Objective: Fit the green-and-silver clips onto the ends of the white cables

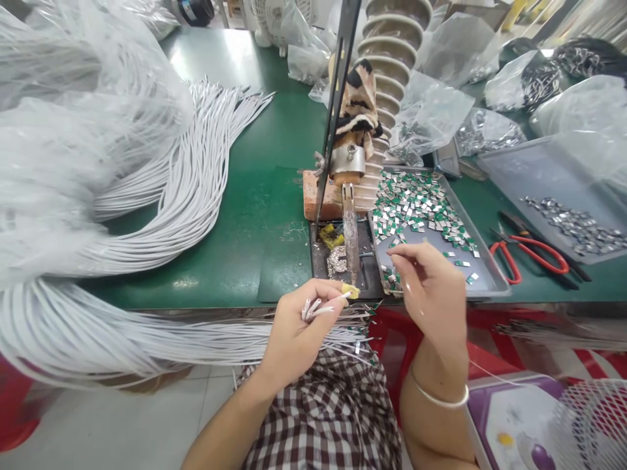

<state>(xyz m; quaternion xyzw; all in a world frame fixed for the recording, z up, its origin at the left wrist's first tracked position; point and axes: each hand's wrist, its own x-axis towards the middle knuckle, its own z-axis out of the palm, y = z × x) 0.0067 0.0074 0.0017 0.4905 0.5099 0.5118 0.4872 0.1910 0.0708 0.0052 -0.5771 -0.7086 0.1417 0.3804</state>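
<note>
Several white cable ends (313, 309) are gripped in my left hand (301, 326), one of them pinched toward the fingertips, where a yellow wrap shows on a finger. Just above is the metal tip of a soldering iron (349, 228), pointing down over a dark tray (375, 284) with a coil of solder (337, 260). My right hand (431, 294) is closed in a pinch at the near left edge of a grey tray (494, 281) of small green and silver boards (416, 202); what its fingertips hold is too small to make out.
Bundles of white cables (196, 189) lie at the left and across the lap. Red-handled pliers (539, 251) and a tray of metal pieces (514, 170) are at the right. A ribbed hose (392, 59) and brick (313, 196) stand behind the iron.
</note>
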